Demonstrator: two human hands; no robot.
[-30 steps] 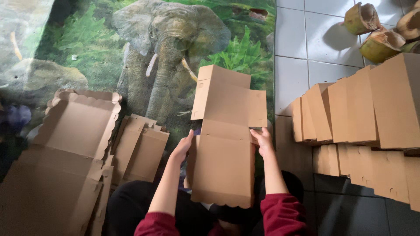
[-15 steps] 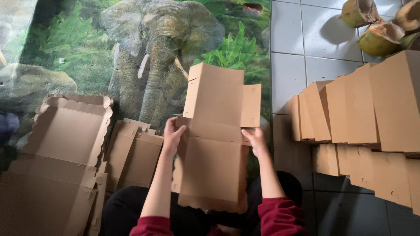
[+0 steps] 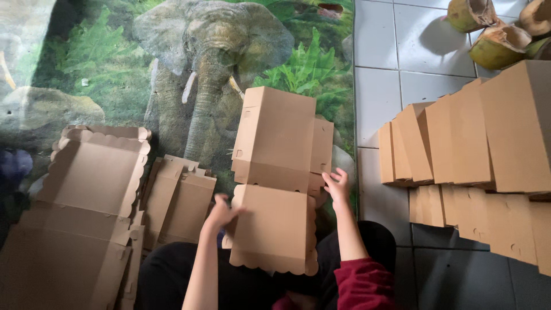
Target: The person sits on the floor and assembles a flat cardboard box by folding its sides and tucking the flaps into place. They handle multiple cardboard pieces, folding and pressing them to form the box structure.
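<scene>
the person sits on the floor with a die-cut cardboard box blank (image 3: 275, 195) held up over the lap, roughly in the middle of the view. its long axis runs near to far: a scalloped lower panel sits close to the body and a plain upper panel reaches away toward the elephant-print mat (image 3: 189, 69), with a crease across the blank between the two.

the left hand (image 3: 222, 213) is at the left edge of the lower panel, just below the crease, fingers curled against the cardboard. whether it pinches the edge or only presses on it cannot be told from this angle. the right hand (image 3: 337, 186) is at the right edge, level with the crease, fingers spread and touching a narrow side flap there, open rather than clamped.

so the blank lies between the two hands, each at one side edge, and the crease runs left to right from one hand to the other. both hands are about equally close to it; the right sits slightly farther from the body than the left.

to the left on the mat lies a stack of flat blanks (image 3: 86, 206), just beside the person's knee. to the right, on the tiled floor (image 3: 379, 92), rows of folded boxes (image 3: 476, 143) stand on edge, well apart from the hands. green coconuts (image 3: 493, 34) lie in the far right corner.
</scene>
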